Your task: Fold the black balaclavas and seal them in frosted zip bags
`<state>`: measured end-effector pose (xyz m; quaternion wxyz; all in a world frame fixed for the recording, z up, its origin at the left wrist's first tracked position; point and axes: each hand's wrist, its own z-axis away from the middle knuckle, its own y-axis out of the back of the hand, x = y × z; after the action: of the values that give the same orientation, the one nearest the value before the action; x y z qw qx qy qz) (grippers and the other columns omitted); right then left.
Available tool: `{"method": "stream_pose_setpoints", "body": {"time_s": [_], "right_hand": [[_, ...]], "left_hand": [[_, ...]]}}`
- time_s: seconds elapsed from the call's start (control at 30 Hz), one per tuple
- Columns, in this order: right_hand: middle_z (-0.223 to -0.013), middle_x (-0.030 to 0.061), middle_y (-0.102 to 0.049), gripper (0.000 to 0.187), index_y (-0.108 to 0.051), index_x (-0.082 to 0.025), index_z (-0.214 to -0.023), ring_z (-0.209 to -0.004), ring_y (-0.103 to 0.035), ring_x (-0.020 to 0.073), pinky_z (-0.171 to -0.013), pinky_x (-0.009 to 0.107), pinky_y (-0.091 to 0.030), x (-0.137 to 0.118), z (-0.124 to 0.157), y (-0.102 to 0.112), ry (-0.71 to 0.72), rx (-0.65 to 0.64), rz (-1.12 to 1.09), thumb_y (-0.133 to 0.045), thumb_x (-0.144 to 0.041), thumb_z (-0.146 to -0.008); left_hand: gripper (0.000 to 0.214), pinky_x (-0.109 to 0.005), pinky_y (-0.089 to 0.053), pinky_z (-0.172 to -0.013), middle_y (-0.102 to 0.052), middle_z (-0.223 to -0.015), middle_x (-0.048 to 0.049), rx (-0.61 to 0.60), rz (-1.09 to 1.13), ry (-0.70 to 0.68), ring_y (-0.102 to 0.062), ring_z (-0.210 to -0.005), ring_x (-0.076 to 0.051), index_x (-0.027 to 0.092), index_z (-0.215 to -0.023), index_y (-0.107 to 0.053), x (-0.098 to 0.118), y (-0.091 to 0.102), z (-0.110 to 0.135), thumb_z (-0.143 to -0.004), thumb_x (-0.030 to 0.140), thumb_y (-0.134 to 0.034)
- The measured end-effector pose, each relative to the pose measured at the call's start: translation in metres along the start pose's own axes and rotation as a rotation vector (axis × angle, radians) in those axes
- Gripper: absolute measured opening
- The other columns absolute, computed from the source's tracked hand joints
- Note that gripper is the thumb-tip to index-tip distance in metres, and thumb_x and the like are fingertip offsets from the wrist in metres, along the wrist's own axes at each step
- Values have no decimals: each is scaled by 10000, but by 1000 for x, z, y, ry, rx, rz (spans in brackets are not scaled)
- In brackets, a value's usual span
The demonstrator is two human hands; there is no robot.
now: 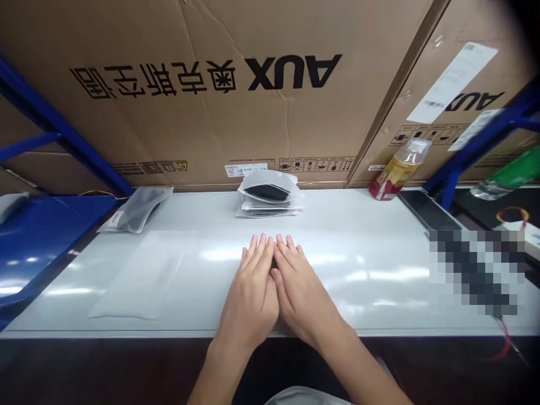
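Note:
My left hand (251, 289) and my right hand (301, 292) lie side by side near the front middle of the pale table (358, 298). Both are palm down with the fingers stretched forward, and they touch along their inner edges. A small dark patch shows in the gap between them; whether it is an object or shadow I cannot tell. Beyond the fingertips, a stack of frosted plastic pouches (270, 208) with something black inside stands against the carton. To the left, a flat translucent bag (135, 287) lies on the tabletop.
A frosted pouch with dark contents (137, 211) rests at the back left. Large cardboard cartons (219, 124) wall the far side. A drink bottle (399, 171) stands at the back right, near a black phone-like slab (428, 208). Blue metal posts (453, 169) flank the table.

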<state>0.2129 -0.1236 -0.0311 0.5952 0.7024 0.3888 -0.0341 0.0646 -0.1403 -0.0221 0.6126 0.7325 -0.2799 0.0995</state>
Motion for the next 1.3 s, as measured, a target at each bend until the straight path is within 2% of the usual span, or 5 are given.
{"method": "stream_pose_setpoints", "body": {"time_s": [0.4, 0.6, 0.87, 1.03, 1.3], "right_hand": [[-1649, 186, -412, 543, -441, -63, -1595, -1577, -312, 329, -1278, 590, -326, 10, 1, -12, -28, -117, 52, -364, -258, -1095], [-1672, 8, -404, 463, -476, -397, -1573, -1552, -368, 283, -1218, 555, -424, 48, 43, 73, -102, -76, -444, -454, -384, -1111], [-1485, 32, -654, 319, -725, -369, -1336, -1425, -570, 306, -1216, 554, -446, 67, 78, 92, -318, 205, -454, -565, -394, -1062], [-1510, 47, -615, 335, -682, -364, -1370, -1423, -561, 291, -1163, 510, -517, 31, 60, 69, -165, 89, -378, -545, -327, -1067], [-1304, 95, -688, 298, -693, -244, -1281, -1203, -643, 247, -1010, 414, -578, -20, 28, 49, 135, -25, -350, -506, -181, -1058]], "left_hand": [[555, -609, -376, -1241, -404, -1655, -229, -85, -266, 27, -342, -1574, -317, 22, -1603, -369, -23, -25, 10, -1097, 224, -266], [628, -685, -202, -1282, -375, -1701, -53, -33, -314, 25, -246, -1612, -328, 299, -1677, -275, -43, 41, 44, -1090, 467, -421], [674, -671, -547, -985, -619, -1484, -239, -115, -532, 814, -587, -1350, -510, 100, -1443, -637, -127, 112, 47, -1020, 578, -419], [503, -486, -592, -679, -817, -978, -165, -196, -611, 765, -776, -873, -420, 225, -1201, -792, -94, 99, 41, -1033, 480, -392], [412, -379, -579, -666, -766, -1302, -125, -162, -648, 507, -798, -908, -348, 229, -1190, -759, -52, 63, 70, -1045, 426, -428]]}}
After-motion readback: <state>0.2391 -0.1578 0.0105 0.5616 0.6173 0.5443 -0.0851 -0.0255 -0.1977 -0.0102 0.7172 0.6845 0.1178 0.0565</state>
